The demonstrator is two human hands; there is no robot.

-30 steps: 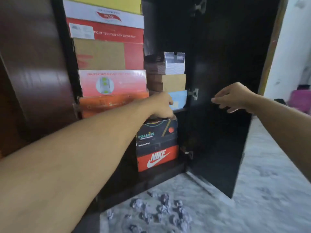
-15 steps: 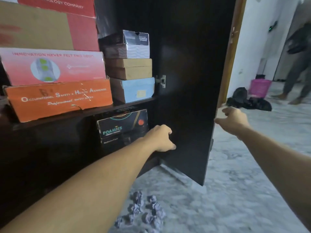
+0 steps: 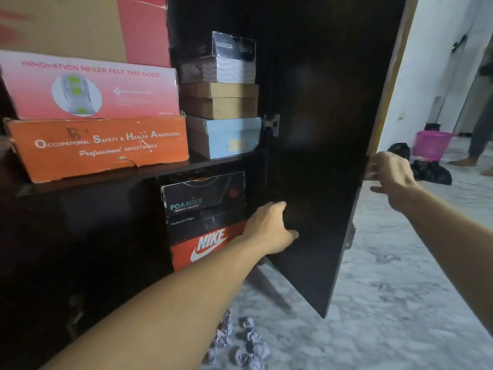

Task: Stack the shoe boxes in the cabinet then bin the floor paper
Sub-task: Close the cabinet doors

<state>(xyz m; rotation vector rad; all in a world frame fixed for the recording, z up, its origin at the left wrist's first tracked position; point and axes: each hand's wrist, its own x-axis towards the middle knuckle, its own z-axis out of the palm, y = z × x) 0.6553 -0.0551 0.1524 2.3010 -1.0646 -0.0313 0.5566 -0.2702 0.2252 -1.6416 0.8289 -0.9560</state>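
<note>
Grey-white marbled floor (image 3: 400, 303) runs under a dark wooden cabinet (image 3: 80, 236) whose dark door (image 3: 314, 156) stands swung open to the right. On the cabinet's shelf (image 3: 208, 162) an orange cardboard safety-shoe box (image 3: 101, 146) sits at the front edge, with a pink-and-white shoe box (image 3: 90, 89) on it and a tan-and-red box (image 3: 88, 25) above that. Just beside them, toward the shelf's right end, a pale blue box (image 3: 226, 137) carries a brown cardboard box (image 3: 220, 101) and a black-and-silver box (image 3: 222, 61). Below the shelf a black box printed FOAMIES (image 3: 202, 194) lies on a second black box (image 3: 202, 228), which lies on a red-orange Nike box (image 3: 205, 247). Crumpled balls of pale paper (image 3: 245, 345) lie on the floor near the cabinet's bottom front edge.

The left hand (image 3: 269, 228) reaches in beside the lower stack with fingers loosely spread, holding nothing, its fingertips against the door's inner face. The right hand (image 3: 392, 172) has its fingers curled round the door's outer edge.

Farther back, a pink plastic bucket (image 3: 432, 144) and black bags (image 3: 429, 170) sit on the floor, near a standing person's legs (image 3: 480, 134).
</note>
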